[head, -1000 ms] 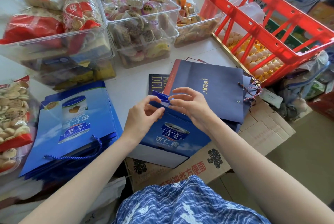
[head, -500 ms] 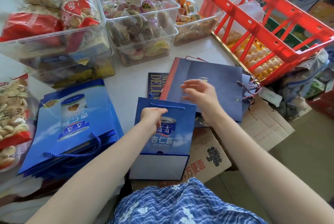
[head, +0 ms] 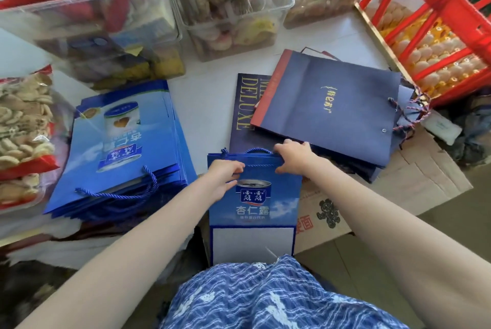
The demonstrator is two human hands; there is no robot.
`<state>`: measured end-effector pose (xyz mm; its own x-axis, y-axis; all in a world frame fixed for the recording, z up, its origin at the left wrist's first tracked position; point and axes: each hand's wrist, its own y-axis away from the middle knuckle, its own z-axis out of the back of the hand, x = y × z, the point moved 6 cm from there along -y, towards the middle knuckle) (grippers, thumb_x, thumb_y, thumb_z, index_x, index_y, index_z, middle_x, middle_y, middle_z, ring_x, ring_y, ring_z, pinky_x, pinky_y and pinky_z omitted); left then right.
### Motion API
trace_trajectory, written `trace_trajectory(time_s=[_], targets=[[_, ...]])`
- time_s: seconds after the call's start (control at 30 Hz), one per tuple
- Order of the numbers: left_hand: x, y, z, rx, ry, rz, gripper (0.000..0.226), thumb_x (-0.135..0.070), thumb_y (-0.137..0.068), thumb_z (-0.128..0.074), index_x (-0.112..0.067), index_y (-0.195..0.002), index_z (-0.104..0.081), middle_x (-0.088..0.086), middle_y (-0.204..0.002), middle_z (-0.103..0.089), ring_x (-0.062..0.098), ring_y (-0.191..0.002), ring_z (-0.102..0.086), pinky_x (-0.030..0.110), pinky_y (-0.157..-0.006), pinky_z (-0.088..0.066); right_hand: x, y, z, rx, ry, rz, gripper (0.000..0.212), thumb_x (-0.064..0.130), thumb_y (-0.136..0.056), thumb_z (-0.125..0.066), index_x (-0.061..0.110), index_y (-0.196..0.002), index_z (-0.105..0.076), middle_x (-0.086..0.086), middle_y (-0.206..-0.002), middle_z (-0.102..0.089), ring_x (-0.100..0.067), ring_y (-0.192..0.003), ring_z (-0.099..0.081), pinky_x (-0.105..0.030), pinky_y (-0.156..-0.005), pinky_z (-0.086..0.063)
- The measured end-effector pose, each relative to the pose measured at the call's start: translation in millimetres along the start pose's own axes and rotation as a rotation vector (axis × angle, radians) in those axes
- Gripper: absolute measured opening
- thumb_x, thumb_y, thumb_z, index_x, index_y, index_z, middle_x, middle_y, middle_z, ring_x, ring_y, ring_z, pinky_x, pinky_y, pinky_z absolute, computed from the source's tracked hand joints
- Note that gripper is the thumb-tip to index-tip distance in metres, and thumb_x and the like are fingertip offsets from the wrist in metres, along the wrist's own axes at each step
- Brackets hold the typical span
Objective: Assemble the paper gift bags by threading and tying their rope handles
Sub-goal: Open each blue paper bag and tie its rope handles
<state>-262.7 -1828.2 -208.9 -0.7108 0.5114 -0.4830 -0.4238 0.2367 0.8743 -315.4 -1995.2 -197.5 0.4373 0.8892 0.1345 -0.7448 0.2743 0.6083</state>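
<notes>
A white bench (head: 210, 105) fills the middle of the frame, carrying clear plastic tubs of packaged snacks (head: 228, 7) along the top and a red crate (head: 435, 17) at upper right. At left centre lies a stack of flat blue gift bags (head: 119, 148), a blue rope handle (head: 125, 190) looped over its near edge. Right of centre is a pile of navy bags (head: 332, 105) with small gold script too fine to read, lying partly over a dark sheet printed "DELUXE" (head: 245, 105). Flattened cardboard (head: 414, 177) shows at lower right.

Both forearms reach up from the bottom corners toward the blue gift bag (head: 255, 203) at lower centre, printed with a can and the characters 杏仁露. The left hand (head: 225, 177) rests knuckles-up on the bag's upper left, fingers curled, apparently pinching the paper near the top edge. The right hand (head: 292, 156) grips the bag's top right edge, fingers folded over it. A short arc of blue rope (head: 257, 150) rises above the top edge between the hands.
</notes>
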Motion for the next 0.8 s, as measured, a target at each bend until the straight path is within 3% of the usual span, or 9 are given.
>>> trace_trajectory(time_s=[0.07, 0.17, 0.23, 0.33, 0.47, 0.6, 0.63, 0.7, 0.8], targets=[[14, 4, 3, 0.021, 0.031, 0.090, 0.014, -0.013, -0.095, -0.051, -0.001, -0.098, -0.058, 0.012, -0.102, -0.060, 0.027, -0.105, -0.057, 0.035, -0.095, -0.043, 7, 2, -3, 0.066, -0.098, 0.019, 0.051, 0.034, -0.081, -0.070, 0.011, -0.123, -0.052, -0.008, -0.122, -0.055, -0.027, -0.113, -0.051, -0.034, -0.091, -0.037], [27, 10, 1, 0.035, 0.111, 0.185, 0.021, -0.024, -0.095, -0.052, -0.004, -0.089, -0.054, 0.011, -0.092, -0.063, 0.023, -0.089, -0.061, 0.037, -0.085, -0.047, 14, 13, -6, 0.309, -0.529, 0.027, 0.046, 0.029, -0.080, -0.073, 0.012, -0.119, -0.057, -0.003, -0.118, -0.057, -0.023, -0.110, -0.056, -0.032, -0.092, -0.046], [25, 14, -6, 0.025, 0.202, 0.188, 0.015, -0.022, -0.095, -0.054, -0.010, -0.085, -0.053, 0.004, -0.083, -0.062, 0.018, -0.084, -0.060, 0.036, -0.078, -0.044, 15, 25, 0, 0.331, -0.824, 0.002, 0.041, 0.022, -0.080, -0.074, 0.012, -0.116, -0.057, -0.005, -0.116, -0.059, -0.023, -0.106, -0.058, -0.033, -0.089, -0.051], [9, 24, -20, 0.021, 0.327, 0.116, 0.015, -0.017, -0.092, -0.057, -0.016, -0.078, -0.053, 0.000, -0.078, -0.059, 0.017, -0.090, -0.054, 0.037, -0.081, -0.040, 9, 37, 16, 0.087, -1.235, -0.030, 0.035, 0.009, -0.085, -0.067, 0.008, -0.119, -0.058, -0.008, -0.103, -0.061, -0.021, -0.090, -0.060, -0.029, -0.077, -0.051], [-18, 45, -35, 0.164, 0.417, -0.082, 0.020, -0.023, -0.092, -0.056, -0.014, -0.074, -0.056, 0.007, -0.088, -0.055, 0.027, -0.087, -0.054, 0.043, -0.089, -0.047, -12, 57, 23, -0.264, -1.530, -0.111, 0.031, -0.002, -0.086, -0.059, 0.013, -0.114, -0.056, -0.008, -0.089, -0.059, -0.017, -0.069, -0.058, -0.027, -0.062, -0.051], [-26, 60, -38, 0.302, 0.377, -0.199, 0.032, -0.038, -0.092, -0.051, -0.016, -0.069, -0.054, 0.009, -0.090, -0.060, 0.037, -0.089, -0.059, 0.048, -0.088, -0.048, -24, 77, 16, -0.344, -1.812, -0.157, 0.027, 0.003, -0.089, -0.056, 0.017, -0.112, -0.051, -0.004, -0.072, -0.051, -0.010, -0.056, -0.050, -0.024, -0.051, -0.045], [-27, 63, -39, 0.329, 0.360, -0.222, 0.035, -0.042, -0.091, -0.050, -0.016, -0.069, -0.055, 0.010, -0.093, -0.061, 0.037, -0.091, -0.060, 0.048, -0.088, -0.048, -25, 80, 19, -0.333, -1.771, -0.097, 0.026, 0.006, -0.089, -0.058, 0.017, -0.111, -0.051, -0.003, -0.072, -0.050, -0.009, -0.056, -0.049, -0.023, -0.052, -0.044], [-30, 68, -40, 0.373, 0.311, -0.253, 0.038, -0.049, -0.090, -0.049, -0.017, -0.072, -0.059, 0.012, -0.098, -0.061, 0.035, -0.089, -0.061, 0.048, -0.089, -0.048, -18, 88, 31, -0.291, -1.443, 0.067, 0.034, 0.017, -0.085, -0.067, 0.019, -0.114, -0.050, -0.003, -0.082, -0.054, -0.012, -0.065, -0.054, -0.024, -0.061, -0.048], [-27, 80, -45, 0.451, 0.211, -0.256, 0.041, -0.054, -0.090, -0.044, -0.022, -0.095, -0.068, 0.010, -0.103, -0.061, 0.031, -0.089, -0.061, 0.048, -0.094, -0.046, 3, 92, 43, -0.336, -0.500, 0.172, 0.061, 0.031, -0.076, -0.075, 0.020, -0.126, -0.042, -0.005, -0.108, -0.055, -0.022, -0.087, -0.057, -0.030, -0.076, -0.045]])
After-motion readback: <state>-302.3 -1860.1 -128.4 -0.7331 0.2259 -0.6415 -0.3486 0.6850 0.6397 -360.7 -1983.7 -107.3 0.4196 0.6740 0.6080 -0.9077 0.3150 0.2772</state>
